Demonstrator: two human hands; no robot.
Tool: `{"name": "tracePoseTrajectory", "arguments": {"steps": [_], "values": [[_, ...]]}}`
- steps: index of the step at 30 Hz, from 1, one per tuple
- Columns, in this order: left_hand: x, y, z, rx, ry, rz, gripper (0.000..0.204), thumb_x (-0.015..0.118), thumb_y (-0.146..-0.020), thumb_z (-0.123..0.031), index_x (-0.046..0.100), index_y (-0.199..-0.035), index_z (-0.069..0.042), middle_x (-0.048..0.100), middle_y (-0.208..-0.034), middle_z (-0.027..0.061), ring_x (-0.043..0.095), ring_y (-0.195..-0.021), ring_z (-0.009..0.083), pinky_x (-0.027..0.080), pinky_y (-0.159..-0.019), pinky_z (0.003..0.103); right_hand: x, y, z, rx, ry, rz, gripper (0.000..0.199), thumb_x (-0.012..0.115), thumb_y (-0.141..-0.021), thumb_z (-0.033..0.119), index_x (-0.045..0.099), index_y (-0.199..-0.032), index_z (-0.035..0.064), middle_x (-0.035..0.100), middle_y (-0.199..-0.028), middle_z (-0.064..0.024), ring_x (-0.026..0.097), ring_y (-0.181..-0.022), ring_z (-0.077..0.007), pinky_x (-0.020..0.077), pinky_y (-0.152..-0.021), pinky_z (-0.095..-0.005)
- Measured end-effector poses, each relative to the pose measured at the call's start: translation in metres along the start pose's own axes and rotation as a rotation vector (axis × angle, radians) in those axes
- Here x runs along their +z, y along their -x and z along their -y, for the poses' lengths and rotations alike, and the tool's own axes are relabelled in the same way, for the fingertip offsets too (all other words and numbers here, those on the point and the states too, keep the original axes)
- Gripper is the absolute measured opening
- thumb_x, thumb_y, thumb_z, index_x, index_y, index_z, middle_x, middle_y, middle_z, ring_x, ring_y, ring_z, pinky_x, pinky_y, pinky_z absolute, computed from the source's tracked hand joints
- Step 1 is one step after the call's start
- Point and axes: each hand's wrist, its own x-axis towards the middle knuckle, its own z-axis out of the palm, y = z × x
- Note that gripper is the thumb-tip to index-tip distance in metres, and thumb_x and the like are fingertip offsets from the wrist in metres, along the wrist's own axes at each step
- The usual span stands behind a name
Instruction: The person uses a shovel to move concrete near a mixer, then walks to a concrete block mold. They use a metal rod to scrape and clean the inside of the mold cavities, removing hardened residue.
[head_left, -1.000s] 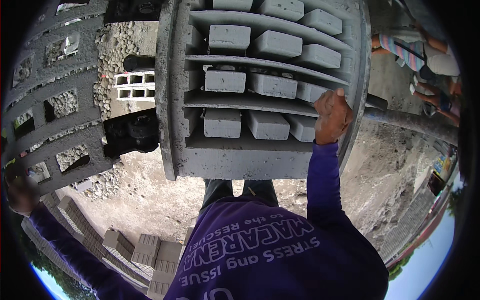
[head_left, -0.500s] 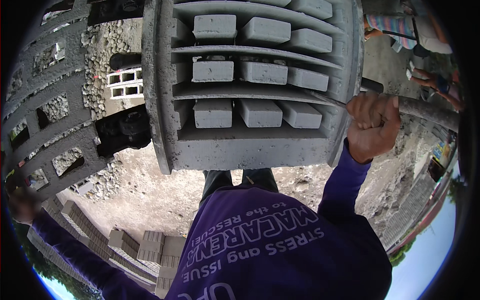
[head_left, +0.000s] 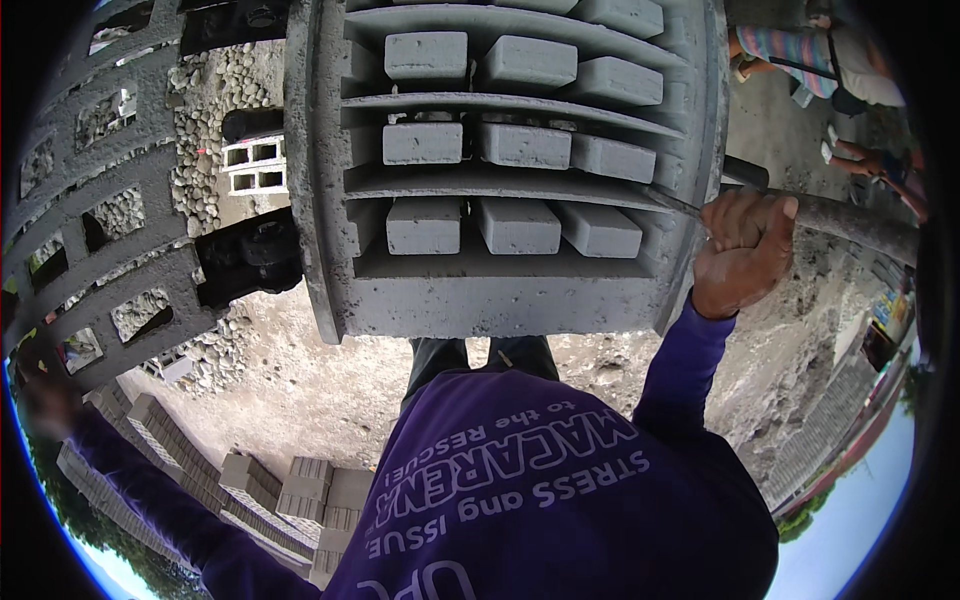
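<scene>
In front of me stands a grey metal block machine mould [head_left: 500, 300] with several shelf-like plates across it and rows of grey rectangular blocks [head_left: 425, 225] between them. My right hand [head_left: 745, 245] is closed at the mould's right edge, fingers wrapped round. A thin metal rod [head_left: 675, 202] runs from this fist in over the mould's side; its other end is not fully visible. A thick grey pipe [head_left: 850, 218] passes right beside the same hand. My left hand [head_left: 48, 395] is stretched out at the far left, dark and blurred, near a concrete lattice; its fingers cannot be made out.
A grey frame with square openings [head_left: 160, 215] fills the left. Pebbles [head_left: 205, 150] and white hollow blocks [head_left: 255, 165] lie behind it. Stacked grey blocks [head_left: 250, 480] stand lower left. Other people [head_left: 865, 65] are at the upper right. Sandy ground [head_left: 310, 390] surrounds my feet.
The thin rod has drawn back to the right, so less of it reaches over the mould. My right hand has shifted slightly. My left hand has moved a little.
</scene>
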Motion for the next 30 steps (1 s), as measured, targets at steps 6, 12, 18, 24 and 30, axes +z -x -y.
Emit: {"name": "tracePoseTrajectory", "arguments": {"steps": [6,12,18,24,30], "values": [[-0.026,-0.021,-0.035,0.058,-0.262,-0.013,0.026,0.068,-0.083,-0.001,0.067,-0.107,-0.013,0.07,-0.102,0.0055,0.068,-0.085,0.0203,0.056,-0.069,0.029,-0.022,-0.009,-0.009,0.094,-0.158,0.195,0.048,0.042,-0.101,0.035,0.034,-0.059,0.0126,0.032,-0.051,-0.0015,0.025,-0.046,-0.0122,0.0226,-0.048,-0.03],[-0.027,-0.015,-0.046,-0.003,-0.253,-0.012,0.023,0.066,-0.085,-0.006,0.067,-0.106,-0.017,0.071,-0.099,0.0013,0.068,-0.084,0.0182,0.055,-0.07,0.03,0.018,-0.008,0.093,0.143,-0.438,0.656,0.057,0.03,-0.1,0.054,0.039,-0.06,0.0139,0.039,-0.055,-0.002,0.029,-0.052,-0.0134,0.0245,-0.056,-0.0327],[-0.036,-0.02,-0.061,-0.011,-0.188,-0.012,0.021,0.066,-0.086,-0.004,0.067,-0.106,-0.013,0.071,-0.097,0.0031,0.068,-0.083,0.0176,0.055,-0.068,0.028,0.093,0.041,0.003,0.077,-0.548,0.706,0.049,0.034,-0.099,0.042,0.034,-0.059,0.0127,0.037,-0.056,-0.0037,0.028,-0.053,-0.0149,0.0229,-0.054,-0.033],[-0.036,-0.027,-0.066,0.113,-0.226,-0.048,0.023,0.071,-0.082,-0.005,0.064,-0.103,-0.011,0.07,-0.095,0.0027,0.068,-0.081,0.0189,0.055,-0.066,0.03,0.13,0.071,-0.077,0.085,-0.339,0.392,0.036,0.04,-0.093,0.024,0.029,-0.06,0.0113,0.031,-0.056,-0.0031,0.028,-0.053,-0.0141,0.0242,-0.053,-0.0308],[-0.039,-0.02,-0.081,0.014,-0.216,-0.07,0.032,0.073,-0.081,-0.006,0.06,-0.11,-0.01,0.069,-0.095,0.0042,0.066,-0.08,0.0232,0.053,-0.07,0.035,0.079,0.011,0.102,0.09,-0.506,0.548,0.052,0.035,-0.102,0.034,0.039,-0.054,0.0145,0.046,-0.057,-0.0042,0.038,-0.05,-0.0137,0.0319,-0.052,-0.0321]]}}
